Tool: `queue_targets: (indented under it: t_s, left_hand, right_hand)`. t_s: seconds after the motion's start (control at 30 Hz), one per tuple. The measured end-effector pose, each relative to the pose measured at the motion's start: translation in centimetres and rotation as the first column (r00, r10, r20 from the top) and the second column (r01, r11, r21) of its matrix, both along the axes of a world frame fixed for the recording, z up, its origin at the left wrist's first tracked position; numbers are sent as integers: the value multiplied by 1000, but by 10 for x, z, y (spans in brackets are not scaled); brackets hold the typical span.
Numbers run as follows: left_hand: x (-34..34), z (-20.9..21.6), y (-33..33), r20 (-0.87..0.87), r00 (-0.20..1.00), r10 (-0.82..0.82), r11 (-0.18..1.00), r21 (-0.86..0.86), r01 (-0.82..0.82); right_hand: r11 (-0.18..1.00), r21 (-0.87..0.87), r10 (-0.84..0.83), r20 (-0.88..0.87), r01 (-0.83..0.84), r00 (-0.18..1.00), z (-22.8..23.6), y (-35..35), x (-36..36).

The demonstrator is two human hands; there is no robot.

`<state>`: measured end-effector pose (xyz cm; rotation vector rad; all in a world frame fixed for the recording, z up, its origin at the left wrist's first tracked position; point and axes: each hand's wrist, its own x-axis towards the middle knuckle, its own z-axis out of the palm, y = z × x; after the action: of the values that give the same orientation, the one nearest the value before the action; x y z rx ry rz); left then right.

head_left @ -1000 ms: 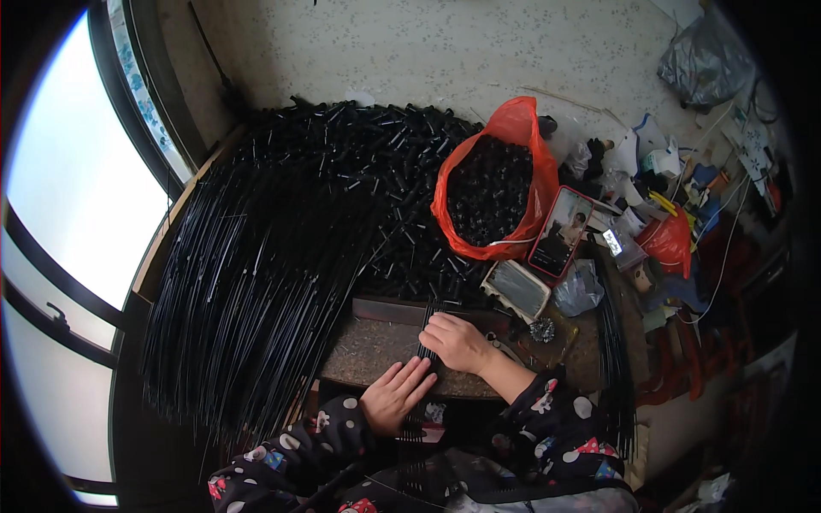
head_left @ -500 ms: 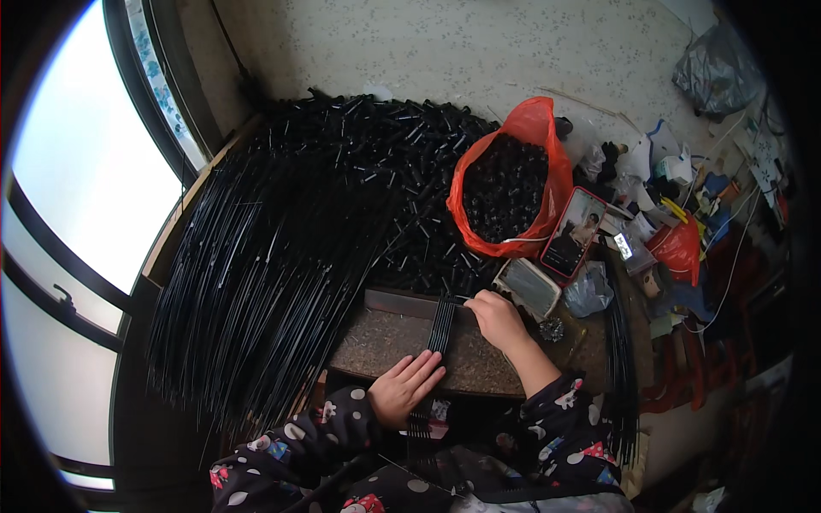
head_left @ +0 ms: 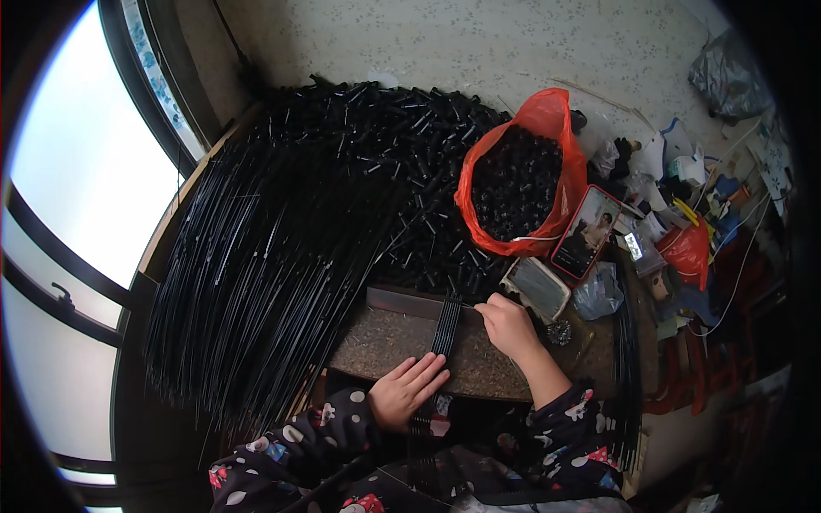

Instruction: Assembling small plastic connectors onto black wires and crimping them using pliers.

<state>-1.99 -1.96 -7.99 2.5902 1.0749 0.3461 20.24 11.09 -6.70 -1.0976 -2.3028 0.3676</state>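
A row of thin black rods [head_left: 445, 327] lies side by side across a brown board [head_left: 402, 342], running toward me. My left hand [head_left: 409, 392] rests on their near part, palm down with fingers stretched flat. Near their far ends, my right hand [head_left: 510, 328] is closed in a pinch on a thin, stick-like tool [head_left: 469, 306]. The tool's tip points left and reaches the rods. I cannot make out its exact kind. Behind the far ends stands a low dark strip [head_left: 402, 301] along the board.
Many long black rods [head_left: 248, 299] spread on the left. Beyond lies a heap of short black tubular parts [head_left: 410, 128]. A red plastic bag [head_left: 466, 192] of black pieces, a phone [head_left: 586, 232], a shallow rectangular tray [head_left: 537, 289] and a grey plastic bag [head_left: 597, 292] stand at the right.
The whole view has shifted slightly. My right hand and the thin tool sit a little nearer to me at the rods' far ends. My left hand stays flat on the rods.
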Motion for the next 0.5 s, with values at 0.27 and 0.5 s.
queue_targets:
  t_s: [0.27, 0.5]
  left_hand:
    - [-1, -1, 1, -24, 1000, -2, 1000, 16, 2]
    - [0, -3, 0, 30, 1000, 4, 999, 37, -5]
  right_hand:
    - [998, -59, -29, 64, 32, 998, 5, 9, -3]
    - [998, -56, 26, 68, -23, 997, 5, 16, 2]
